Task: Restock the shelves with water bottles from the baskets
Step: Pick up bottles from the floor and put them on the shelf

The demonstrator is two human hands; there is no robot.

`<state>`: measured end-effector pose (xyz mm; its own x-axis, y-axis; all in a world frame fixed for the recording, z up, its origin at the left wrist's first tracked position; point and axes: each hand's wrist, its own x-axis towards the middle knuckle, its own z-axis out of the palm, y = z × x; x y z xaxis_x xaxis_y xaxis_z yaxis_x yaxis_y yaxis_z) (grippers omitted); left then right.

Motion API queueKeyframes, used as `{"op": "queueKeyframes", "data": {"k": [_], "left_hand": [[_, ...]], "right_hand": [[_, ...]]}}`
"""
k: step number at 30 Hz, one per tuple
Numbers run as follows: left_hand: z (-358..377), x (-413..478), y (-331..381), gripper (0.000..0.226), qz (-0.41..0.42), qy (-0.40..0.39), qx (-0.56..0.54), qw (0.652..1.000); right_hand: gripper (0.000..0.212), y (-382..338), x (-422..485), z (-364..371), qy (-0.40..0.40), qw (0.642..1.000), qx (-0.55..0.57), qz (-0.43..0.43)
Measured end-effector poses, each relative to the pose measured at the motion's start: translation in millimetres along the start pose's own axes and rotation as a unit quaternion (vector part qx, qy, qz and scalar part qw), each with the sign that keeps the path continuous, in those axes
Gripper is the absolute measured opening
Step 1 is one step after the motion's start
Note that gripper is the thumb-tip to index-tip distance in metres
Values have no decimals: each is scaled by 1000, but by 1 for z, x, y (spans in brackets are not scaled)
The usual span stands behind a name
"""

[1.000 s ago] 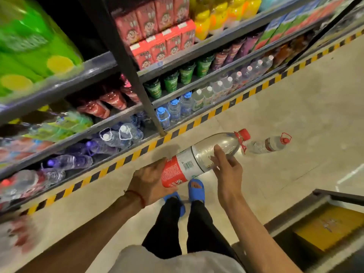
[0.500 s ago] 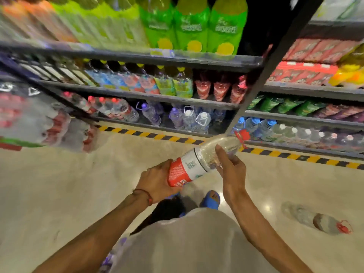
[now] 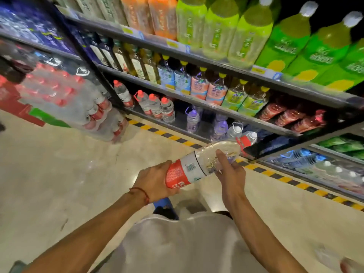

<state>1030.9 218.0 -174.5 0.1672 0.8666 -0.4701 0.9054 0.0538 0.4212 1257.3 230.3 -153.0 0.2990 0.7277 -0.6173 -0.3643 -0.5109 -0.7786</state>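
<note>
Holding a clear red-capped plastic water bottle (image 3: 204,162) sideways, left hand (image 3: 152,182) cupping its base, right hand (image 3: 229,172) fingers curled round its shoulder, near dark metal shelves (image 3: 216,107)

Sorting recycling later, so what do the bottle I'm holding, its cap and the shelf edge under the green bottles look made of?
The bottle looks like thin, clear, glossy plastic: you can see through its upper half. A printed red-and-white label wraps the lower part. The cap is opaque, smooth red, likely plastic. The shelf edge is dark grey with a dull sheen, probably painted metal.
</note>
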Motion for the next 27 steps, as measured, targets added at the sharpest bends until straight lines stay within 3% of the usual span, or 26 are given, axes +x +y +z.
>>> {"op": "queueKeyframes", "data": {"k": [4, 9, 19, 24, 27], "left_hand": [[-41, -2, -64, 73, -6, 3, -3, 1000], [-88, 4, -131, 92, -24, 12, -18, 999], [-168, 60, -228, 94, -84, 36, -38, 995], [-205, 91, -279, 102, -104, 45, -41, 993], [-225, 108, -308, 101, -91, 34, -32, 995]], "right_hand": [[30, 14, -16, 73, -1, 1000, -4, 2], [31, 18, -17, 159, -22, 999, -30, 4], [35, 17, 44, 310, -83, 995, -62, 11], [11, 21, 65, 382, -54, 997, -60, 4], [33, 26, 65, 414, -39, 997, -68, -7]]}}
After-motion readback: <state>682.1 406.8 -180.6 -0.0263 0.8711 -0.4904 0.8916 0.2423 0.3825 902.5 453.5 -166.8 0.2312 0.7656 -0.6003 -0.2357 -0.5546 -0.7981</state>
